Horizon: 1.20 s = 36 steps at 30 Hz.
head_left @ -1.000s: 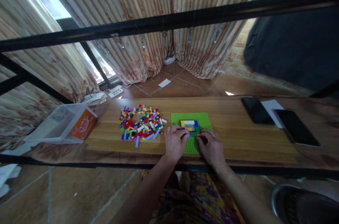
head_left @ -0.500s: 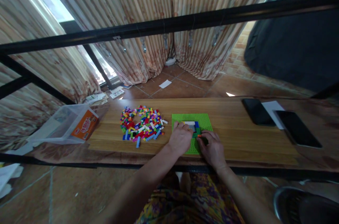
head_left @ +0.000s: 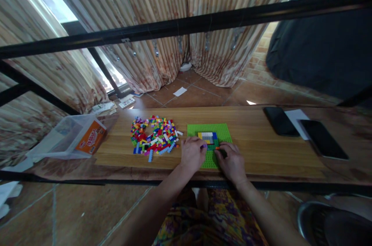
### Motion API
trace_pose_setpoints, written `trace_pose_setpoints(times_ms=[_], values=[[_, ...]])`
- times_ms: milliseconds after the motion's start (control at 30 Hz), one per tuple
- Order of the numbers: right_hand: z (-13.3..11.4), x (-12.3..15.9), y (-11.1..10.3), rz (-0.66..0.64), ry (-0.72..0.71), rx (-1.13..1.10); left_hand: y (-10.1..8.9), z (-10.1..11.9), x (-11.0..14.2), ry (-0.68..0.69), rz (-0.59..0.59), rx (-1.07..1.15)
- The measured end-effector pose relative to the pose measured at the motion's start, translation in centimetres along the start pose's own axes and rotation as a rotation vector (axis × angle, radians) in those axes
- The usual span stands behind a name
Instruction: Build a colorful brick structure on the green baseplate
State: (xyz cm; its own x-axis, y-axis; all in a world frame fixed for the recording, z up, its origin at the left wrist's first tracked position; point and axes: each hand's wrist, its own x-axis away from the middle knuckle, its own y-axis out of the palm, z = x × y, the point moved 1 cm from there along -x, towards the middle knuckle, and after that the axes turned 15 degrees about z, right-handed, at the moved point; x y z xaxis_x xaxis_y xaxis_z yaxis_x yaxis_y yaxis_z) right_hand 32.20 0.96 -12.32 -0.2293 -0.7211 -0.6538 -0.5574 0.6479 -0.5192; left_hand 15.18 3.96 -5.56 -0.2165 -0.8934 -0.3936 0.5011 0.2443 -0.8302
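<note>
- The left hand [head_left: 193,153] pinches a purple brick [head_left: 204,146] at the near left of the brick frame [head_left: 215,136], seemingly by the fingertips for fine control.
- The right hand [head_left: 231,160] grasps an orange brick [head_left: 217,148] at the frame's near right, probably steadying that side.
- The frame sits on the green baseplate [head_left: 223,129].
- Loose bricks [head_left: 157,133] lie left, apparently for easy reach.

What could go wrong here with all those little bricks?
Two things, perhaps. The left hand has a small purple brick at its fingertips, close beside the brick frame on the green plate; a clumsy press might knock the frame's pieces loose. Also, a light blue brick lies at the near side of the colourful pile, close to the front edge of the wooden board, so a careless brush could push it off.
</note>
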Motion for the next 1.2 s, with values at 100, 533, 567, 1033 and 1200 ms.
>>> trace_pose_setpoints(times_ms=[100, 533, 567, 1033, 1200], values=[[0.0, 0.0, 0.0, 0.001, 0.002, 0.003, 0.6, 0.2, 0.7, -0.075, 0.044, 0.036], [0.1, 0.1, 0.0, 0.001, -0.007, 0.015, 2.6, -0.6, 2.0, -0.245, 0.174, 0.166], [0.1, 0.1, 0.0, 0.003, -0.006, 0.015, 2.7, -0.6, 2.0, -0.242, 0.172, 0.161], [0.4, 0.2, 0.2, 0.010, 0.001, 0.012, 1.3, -0.1, 0.6, 0.038, -0.008, -0.025], [0.6, 0.3, 0.3, 0.006, 0.012, 0.003, 1.4, -0.3, 0.6, 0.086, -0.022, -0.048]])
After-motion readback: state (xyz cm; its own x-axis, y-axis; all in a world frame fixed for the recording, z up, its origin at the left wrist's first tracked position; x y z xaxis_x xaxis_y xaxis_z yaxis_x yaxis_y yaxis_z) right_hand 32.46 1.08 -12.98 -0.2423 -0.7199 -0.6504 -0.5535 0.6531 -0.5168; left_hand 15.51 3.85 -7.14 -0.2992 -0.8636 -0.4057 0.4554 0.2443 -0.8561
